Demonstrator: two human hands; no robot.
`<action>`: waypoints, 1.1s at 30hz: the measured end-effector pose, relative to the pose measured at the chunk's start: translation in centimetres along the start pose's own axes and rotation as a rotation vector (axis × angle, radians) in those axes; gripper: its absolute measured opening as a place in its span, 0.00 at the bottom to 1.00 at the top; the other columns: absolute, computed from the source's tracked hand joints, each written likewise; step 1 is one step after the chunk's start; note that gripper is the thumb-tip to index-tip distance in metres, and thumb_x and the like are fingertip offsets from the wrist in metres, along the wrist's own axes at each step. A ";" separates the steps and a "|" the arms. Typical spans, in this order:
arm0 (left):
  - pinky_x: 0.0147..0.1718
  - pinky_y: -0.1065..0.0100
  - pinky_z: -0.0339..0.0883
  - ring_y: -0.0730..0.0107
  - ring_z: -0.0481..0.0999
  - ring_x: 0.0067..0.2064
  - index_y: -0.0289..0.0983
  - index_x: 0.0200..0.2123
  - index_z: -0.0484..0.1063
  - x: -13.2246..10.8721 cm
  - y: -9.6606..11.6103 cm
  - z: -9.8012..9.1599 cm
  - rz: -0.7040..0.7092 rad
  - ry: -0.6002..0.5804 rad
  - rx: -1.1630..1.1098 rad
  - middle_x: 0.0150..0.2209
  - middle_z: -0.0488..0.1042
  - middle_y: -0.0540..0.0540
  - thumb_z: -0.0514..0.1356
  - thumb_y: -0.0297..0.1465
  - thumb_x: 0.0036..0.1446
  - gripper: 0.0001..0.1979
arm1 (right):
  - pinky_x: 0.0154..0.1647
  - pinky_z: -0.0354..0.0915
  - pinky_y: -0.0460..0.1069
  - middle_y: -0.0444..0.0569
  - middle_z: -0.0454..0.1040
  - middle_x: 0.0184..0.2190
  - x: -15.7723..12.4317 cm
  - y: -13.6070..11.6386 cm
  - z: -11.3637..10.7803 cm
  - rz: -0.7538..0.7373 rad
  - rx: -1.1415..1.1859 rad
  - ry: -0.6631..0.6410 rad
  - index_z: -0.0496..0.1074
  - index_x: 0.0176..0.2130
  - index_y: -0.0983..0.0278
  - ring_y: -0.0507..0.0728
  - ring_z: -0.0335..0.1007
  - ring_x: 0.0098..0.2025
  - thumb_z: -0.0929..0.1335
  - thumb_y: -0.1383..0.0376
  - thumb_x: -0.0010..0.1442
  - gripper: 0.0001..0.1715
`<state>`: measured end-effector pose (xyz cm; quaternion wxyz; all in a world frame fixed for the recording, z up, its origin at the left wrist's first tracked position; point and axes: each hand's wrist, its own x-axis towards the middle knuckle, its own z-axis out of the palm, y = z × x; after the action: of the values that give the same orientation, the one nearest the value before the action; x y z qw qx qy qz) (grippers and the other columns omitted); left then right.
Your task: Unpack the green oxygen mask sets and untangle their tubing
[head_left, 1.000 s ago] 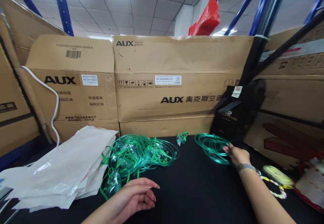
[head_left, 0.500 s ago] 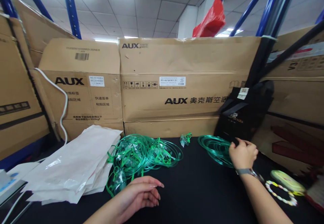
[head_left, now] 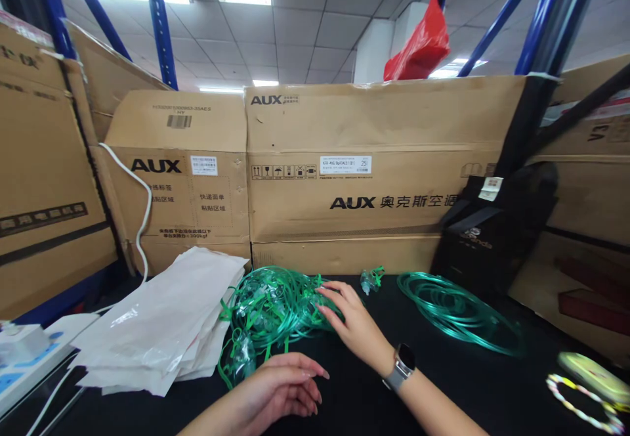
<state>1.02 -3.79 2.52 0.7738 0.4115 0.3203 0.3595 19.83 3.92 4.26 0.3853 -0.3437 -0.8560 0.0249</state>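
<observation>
The right hand [head_left: 352, 321] lies on the tangle of green tubing [head_left: 275, 308] at 12 o'clock on the black worktop [head_left: 423, 383]. Its fingers [head_left: 329, 291] are spread wide and flat, gripping nothing, probably to steady the springy loops. The left hand [head_left: 283, 390], at 6 o'clock, rests loosely curled and empty just beside the tangle. A neat coil [head_left: 457, 311] lies apart at 2 o'clock, seemingly kept clear of the snarl. White bags [head_left: 162, 324] are stacked within reach at 9 o'clock. The boxes [head_left: 352, 173] behind read "AUX 奥克斯空调", with a label marked "25". The black bag's [head_left: 492, 239] print is unreadable.
</observation>
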 end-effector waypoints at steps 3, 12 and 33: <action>0.32 0.71 0.61 0.73 0.73 0.28 0.31 0.37 0.74 -0.1 0.0 0.1 -0.003 -0.007 0.001 0.27 0.74 0.45 0.59 0.28 0.51 0.10 | 0.49 0.63 0.52 0.51 0.66 0.42 -1.1 1.1 1.3 0.106 0.086 -0.099 0.62 0.53 0.60 0.56 0.64 0.46 0.62 0.60 0.60 0.21; 0.33 0.70 0.62 0.73 0.73 0.29 0.30 0.38 0.73 0.0 0.0 -0.2 0.035 0.024 -0.023 0.27 0.74 0.45 0.58 0.27 0.52 0.10 | 0.36 0.65 0.49 0.49 0.73 0.30 -1.2 1.9 0.6 0.374 0.294 0.056 0.72 0.35 0.64 0.56 0.68 0.33 0.60 0.57 0.60 0.17; 0.19 0.68 0.66 0.69 0.73 0.21 0.34 0.44 0.64 0.1 -0.2 -0.3 -0.165 0.105 0.036 0.26 0.74 0.45 0.50 0.51 0.53 0.27 | 0.43 0.65 0.51 0.50 0.70 0.35 -1.3 0.4 0.1 0.247 0.421 0.019 0.74 0.39 0.61 0.55 0.68 0.39 0.61 0.56 0.60 0.17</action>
<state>0.88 -3.70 2.24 0.7752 0.3783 0.3998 0.3100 20.61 3.43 3.21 0.4505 -0.3580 -0.7798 0.2467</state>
